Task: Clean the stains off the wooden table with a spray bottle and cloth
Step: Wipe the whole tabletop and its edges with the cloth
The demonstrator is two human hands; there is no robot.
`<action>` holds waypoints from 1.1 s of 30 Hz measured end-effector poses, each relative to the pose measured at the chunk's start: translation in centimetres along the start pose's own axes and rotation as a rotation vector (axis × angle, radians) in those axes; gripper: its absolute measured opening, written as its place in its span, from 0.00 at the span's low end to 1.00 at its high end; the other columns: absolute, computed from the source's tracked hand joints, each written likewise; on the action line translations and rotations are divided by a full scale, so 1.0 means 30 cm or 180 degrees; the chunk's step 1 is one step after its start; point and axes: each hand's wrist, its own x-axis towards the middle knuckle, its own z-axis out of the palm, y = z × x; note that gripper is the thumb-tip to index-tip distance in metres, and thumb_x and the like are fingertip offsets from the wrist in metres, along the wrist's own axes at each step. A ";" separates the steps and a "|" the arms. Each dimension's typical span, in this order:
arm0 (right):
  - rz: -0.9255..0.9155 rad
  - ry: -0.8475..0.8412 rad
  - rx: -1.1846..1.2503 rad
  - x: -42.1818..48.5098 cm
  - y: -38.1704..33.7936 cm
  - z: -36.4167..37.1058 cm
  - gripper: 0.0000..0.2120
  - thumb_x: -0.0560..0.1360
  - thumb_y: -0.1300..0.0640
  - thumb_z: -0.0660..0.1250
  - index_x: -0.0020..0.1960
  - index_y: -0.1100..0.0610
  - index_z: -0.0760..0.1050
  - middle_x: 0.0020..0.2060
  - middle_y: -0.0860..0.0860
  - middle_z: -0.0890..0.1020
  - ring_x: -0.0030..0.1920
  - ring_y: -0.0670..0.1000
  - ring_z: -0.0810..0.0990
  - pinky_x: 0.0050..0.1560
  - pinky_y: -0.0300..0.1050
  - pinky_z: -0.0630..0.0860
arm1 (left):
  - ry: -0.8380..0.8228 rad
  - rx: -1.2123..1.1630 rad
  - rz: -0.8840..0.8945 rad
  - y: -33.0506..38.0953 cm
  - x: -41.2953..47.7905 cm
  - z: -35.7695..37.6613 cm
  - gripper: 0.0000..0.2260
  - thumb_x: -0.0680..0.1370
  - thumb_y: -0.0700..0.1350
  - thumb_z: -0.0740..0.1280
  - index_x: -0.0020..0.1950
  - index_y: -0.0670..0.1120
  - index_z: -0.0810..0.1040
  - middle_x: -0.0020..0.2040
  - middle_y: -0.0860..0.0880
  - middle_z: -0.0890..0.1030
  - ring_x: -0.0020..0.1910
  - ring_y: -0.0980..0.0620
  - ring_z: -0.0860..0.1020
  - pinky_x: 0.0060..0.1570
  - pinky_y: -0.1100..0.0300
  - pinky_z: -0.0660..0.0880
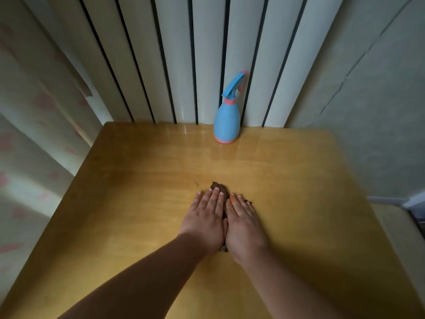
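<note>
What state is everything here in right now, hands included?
cloth: dark brown, mostly hidden under both hands.
left hand: flat, fingers straight, pressing the cloth.
right hand: flat, fingers straight, pressing the cloth.
wooden table: small dark specks left of the cloth.
spray bottle: upright at the table's far edge, untouched.

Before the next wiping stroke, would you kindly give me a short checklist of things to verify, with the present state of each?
1. Cloth under both hands: ok.
2. Left hand flat on the cloth, fingers straight: ok.
3. Right hand flat beside it: ok.
4. Spray bottle upright at the far edge of the table, apart from the hands: ok.
5. Stains gone: not ok, dark specks show just left of the cloth.
6. Surface wetted with spray: cannot tell.
</note>
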 end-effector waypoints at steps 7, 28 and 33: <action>0.0124 0.0119 -0.0129 0.103 0.012 -0.005 0.34 0.75 0.49 0.34 0.78 0.57 0.54 0.77 0.51 0.56 0.77 0.49 0.51 0.73 0.43 0.39 | -0.0041 0.0042 0.0125 -0.038 0.110 -0.029 0.29 0.81 0.54 0.35 0.79 0.42 0.37 0.80 0.43 0.38 0.78 0.46 0.36 0.76 0.47 0.35; 0.0391 0.0190 0.0019 0.562 0.423 -0.188 0.26 0.83 0.53 0.50 0.79 0.57 0.50 0.78 0.51 0.53 0.78 0.49 0.48 0.76 0.45 0.41 | 0.0183 -0.0375 0.0036 0.102 0.719 -0.199 0.26 0.85 0.52 0.42 0.81 0.43 0.43 0.81 0.45 0.44 0.80 0.49 0.42 0.78 0.52 0.42; 0.0037 0.0097 0.0068 0.643 0.491 -0.211 0.26 0.82 0.56 0.50 0.79 0.56 0.49 0.78 0.51 0.52 0.78 0.49 0.47 0.76 0.44 0.40 | 0.0136 -0.0260 -0.0140 0.126 0.792 -0.229 0.26 0.85 0.51 0.42 0.81 0.43 0.44 0.81 0.45 0.45 0.80 0.48 0.44 0.78 0.51 0.43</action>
